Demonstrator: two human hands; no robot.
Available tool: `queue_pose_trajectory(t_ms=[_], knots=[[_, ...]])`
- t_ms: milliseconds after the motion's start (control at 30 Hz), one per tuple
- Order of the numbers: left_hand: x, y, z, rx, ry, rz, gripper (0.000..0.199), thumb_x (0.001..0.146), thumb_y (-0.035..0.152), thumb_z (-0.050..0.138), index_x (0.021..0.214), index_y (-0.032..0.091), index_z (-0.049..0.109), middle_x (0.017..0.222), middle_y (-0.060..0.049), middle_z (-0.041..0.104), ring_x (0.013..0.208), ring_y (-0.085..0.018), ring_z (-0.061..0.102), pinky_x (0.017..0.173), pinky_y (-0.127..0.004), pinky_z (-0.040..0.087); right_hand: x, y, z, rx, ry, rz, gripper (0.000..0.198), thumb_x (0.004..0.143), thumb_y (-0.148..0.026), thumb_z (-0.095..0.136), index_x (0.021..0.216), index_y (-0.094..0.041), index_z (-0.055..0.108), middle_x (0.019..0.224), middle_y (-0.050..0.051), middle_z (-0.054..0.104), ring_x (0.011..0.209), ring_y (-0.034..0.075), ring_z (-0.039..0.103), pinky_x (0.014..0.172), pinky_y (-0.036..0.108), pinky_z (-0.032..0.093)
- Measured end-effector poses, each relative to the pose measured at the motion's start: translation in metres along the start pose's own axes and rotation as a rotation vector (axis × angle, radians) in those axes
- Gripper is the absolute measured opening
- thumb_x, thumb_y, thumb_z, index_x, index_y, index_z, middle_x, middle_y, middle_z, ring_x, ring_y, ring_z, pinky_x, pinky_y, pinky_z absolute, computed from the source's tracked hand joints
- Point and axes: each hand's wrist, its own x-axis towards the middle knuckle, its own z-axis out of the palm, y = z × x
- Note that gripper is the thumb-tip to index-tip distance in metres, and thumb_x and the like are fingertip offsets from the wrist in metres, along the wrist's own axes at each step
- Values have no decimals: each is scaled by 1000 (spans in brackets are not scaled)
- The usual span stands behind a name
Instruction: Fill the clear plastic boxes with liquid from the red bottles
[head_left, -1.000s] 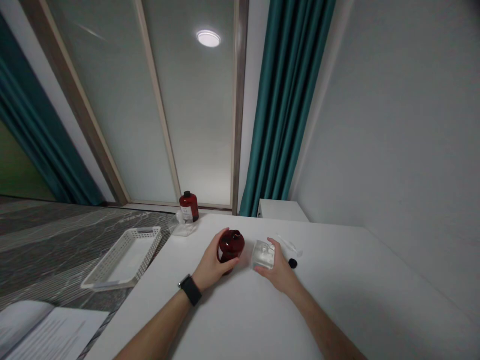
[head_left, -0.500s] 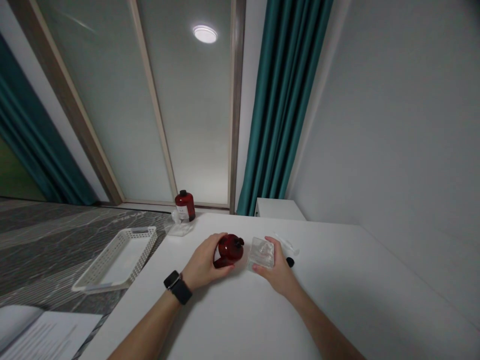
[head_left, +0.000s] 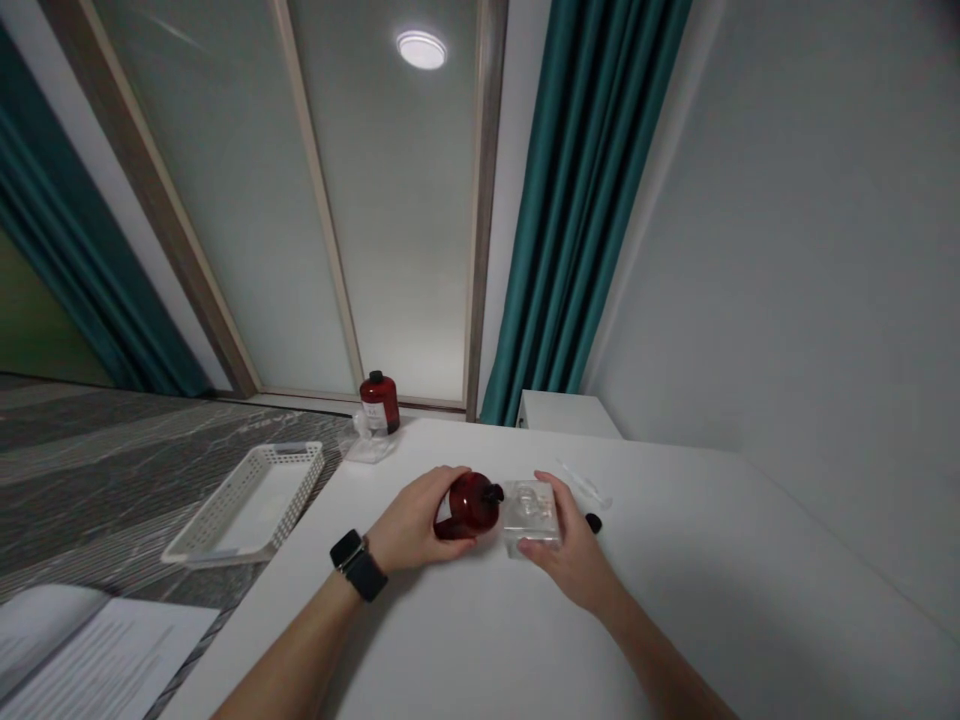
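My left hand [head_left: 421, 517] is wrapped round a dark red bottle [head_left: 474, 505] with a pale label. The bottle is tilted, its dark neck pointing right at the near side of a clear square container [head_left: 529, 510]. My right hand [head_left: 571, 550] grips that container from the right, thumb in front and fingers behind. Inside the container something clear or shiny shows, too unclear to name. Just right of my right hand, a round black cap [head_left: 594, 523] lies on the white table [head_left: 480, 640], near a clear plastic strip [head_left: 585, 485].
A second red bottle [head_left: 380, 405] with a black cap stands at the table's far left corner, beside crumpled clear plastic [head_left: 369, 442]. To the left are a white perforated basket [head_left: 296, 500] and an open booklet [head_left: 127, 650]. A white cabinet [head_left: 570, 413] stands behind the table.
The bottle has tipped further and its neck has come rightward, close to the container's rim. The container has turned more level in my right hand. The whole view has shifted slightly.
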Motion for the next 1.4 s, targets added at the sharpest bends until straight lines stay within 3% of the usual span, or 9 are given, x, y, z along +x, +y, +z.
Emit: queue_pose_trajectory(t_ms=[400, 700, 967, 1400], knots=[[-1, 6, -10, 141, -38, 66, 76, 68, 33, 80, 136, 23, 46, 122, -12, 63, 108, -33, 63, 93, -47, 52, -2, 3, -3, -147, -46, -29, 83, 70, -28, 79, 143, -24, 39, 145, 11, 49, 135, 30, 46, 115, 49, 33], [-1, 4, -10, 230, -9, 77, 75, 72, 40, 79, 138, 25, 47, 125, -13, 62, 107, -33, 63, 91, -46, 51, -2, -1, -5, -270, -55, -70, 87, 71, -29, 78, 147, -25, 36, 146, 11, 47, 139, 31, 41, 116, 49, 33], [-1, 5, -11, 200, 2, 79, 72, 73, 39, 76, 137, 24, 47, 124, -13, 63, 107, -32, 63, 91, -46, 51, -4, -5, -7, -336, -61, -105, 99, 75, -32, 75, 157, -24, 21, 138, 11, 52, 130, 31, 49, 111, 48, 40], [-1, 7, -7, 264, 35, 82, 72, 76, 41, 74, 138, 19, 45, 123, -15, 63, 107, -34, 62, 89, -47, 50, -1, -12, -11, -443, -26, -190, 97, 78, -31, 73, 158, -27, 19, 129, 9, 55, 120, 29, 55, 106, 45, 45]])
